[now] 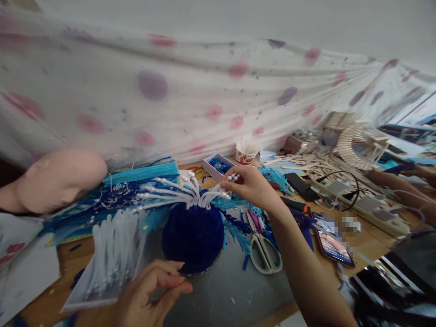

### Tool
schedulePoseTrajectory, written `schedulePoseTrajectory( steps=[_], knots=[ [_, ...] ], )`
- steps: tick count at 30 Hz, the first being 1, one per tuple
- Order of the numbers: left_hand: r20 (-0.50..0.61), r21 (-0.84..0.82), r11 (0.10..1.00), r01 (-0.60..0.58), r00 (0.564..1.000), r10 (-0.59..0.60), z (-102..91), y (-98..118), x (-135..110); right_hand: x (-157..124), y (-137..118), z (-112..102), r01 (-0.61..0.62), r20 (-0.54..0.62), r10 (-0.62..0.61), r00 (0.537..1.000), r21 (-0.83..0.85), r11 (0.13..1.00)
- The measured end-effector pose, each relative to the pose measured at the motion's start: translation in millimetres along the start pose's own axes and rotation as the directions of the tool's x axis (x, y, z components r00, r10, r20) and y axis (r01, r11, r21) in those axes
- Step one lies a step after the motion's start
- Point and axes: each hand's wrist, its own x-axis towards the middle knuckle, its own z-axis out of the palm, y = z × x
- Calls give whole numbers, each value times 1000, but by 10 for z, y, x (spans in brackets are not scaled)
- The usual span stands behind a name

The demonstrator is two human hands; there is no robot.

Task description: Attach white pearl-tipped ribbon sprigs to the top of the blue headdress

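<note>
A round dark-blue velvet base [193, 236] lies on a grey mat, blue feathery pieces around its sides. From its far edge a fan of white curved stems [177, 196] with pearl tips spreads out. My right hand [250, 184] is closed around a white pearl-tipped stem [232, 177] at the right of this fan. At the near left edge of the base, my left hand [156, 288] has its thumb and fingers pressed together; whatever may be between them is too small to make out. A clear bag of white stems [112, 254] lies to the left.
White-handled scissors [265, 254] and a phone [334, 245] lie to the right, near a power strip [371, 206]. A pale mannequin head [64, 177] is at left. Behind stand a small box [218, 167] and a paper cup [247, 152]. Another person's hand [420, 171] shows far right.
</note>
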Motion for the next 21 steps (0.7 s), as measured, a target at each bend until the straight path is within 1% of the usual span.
schedulePoseTrajectory(
  steps=[2, 4, 6, 7, 8, 9, 10, 11, 12, 13, 14, 15, 16, 17, 18, 19, 20, 21],
  knots=[
    [-4, -38, 998, 49, 999, -49, 12, -8, -26, 8, -4, -16, -1, -6, 1, 1000, -11, 1000],
    [-16, -49, 997, 67, 998, -68, 10, -11, -46, -18, -22, -65, 24, -63, -24, 998, 1, 1000],
    [-29, -34, 999, 41, 999, -42, -2, -5, -54, -120, -72, -121, 44, -204, -48, 978, -19, 999],
    [-46, -17, 1000, 19, 999, -20, -8, 4, -51, -210, -110, -138, 50, -305, -63, 950, -51, 997],
    [-87, 1, 1000, 3, 996, -3, -10, 20, -43, -328, -155, -138, 52, -424, -88, 902, -96, 994],
    [-135, 8, 1000, 0, 991, 1, -5, 44, -32, -469, -202, -114, 62, -544, -125, 830, -132, 989],
    [-187, -3, 1000, 9, 982, -9, 7, 75, -17, -627, -247, -65, 92, -653, -162, 740, -140, 986],
    [-210, -39, 999, 28, 977, -35, 26, 111, 0, -789, -284, 12, 152, -742, -193, 642, -123, 981],
    [-220, -100, 994, 48, 973, -69, 50, 151, 17, -942, -310, 112, 199, -782, -209, 587, -111, 974],
    [-204, -178, 981, 71, 973, -108, 77, 192, 31, -1073, -323, 228, 278, -775, -259, 577, -111, 954],
    [-164, -262, 961, 89, 977, -135, 103, 232, 39, -1171, -324, 353, 325, -647, -301, 700, -86, 942],
    [-106, -337, 935, 107, 983, -150, 124, 267, 39, -1231, -314, 476, 314, -464, -295, 835, -38, 949],
    [-38, -396, 909, 127, 987, -155, 135, 297, 30, -1251, -296, 586, 278, -261, -263, 929, 19, 961],
    [34, -433, 889, 153, 988, -154, 135, 320, 12, -1237, -273, 673, 236, -114, -229, 967, 48, 971],
    [99, -447, 877, 178, 984, -149, 122, 334, -15, -1200, -250, 729, 207, -13, -207, 978, 48, 977],
    [162, -444, 873, 203, 976, -145, 96, 338, -48, -1153, -230, 750, 203, 28, -205, 978, 47, 978],
    [201, -433, 873, 227, 968, -151, 61, 330, -83, -1113, -217, 733, 207, 21, -208, 978, 58, 977],
    [215, -414, 876, 249, 961, -172, 20, 307, -119, -1091, -211, 683, 215, -7, -215, 977, 81, 973]
  ],
)
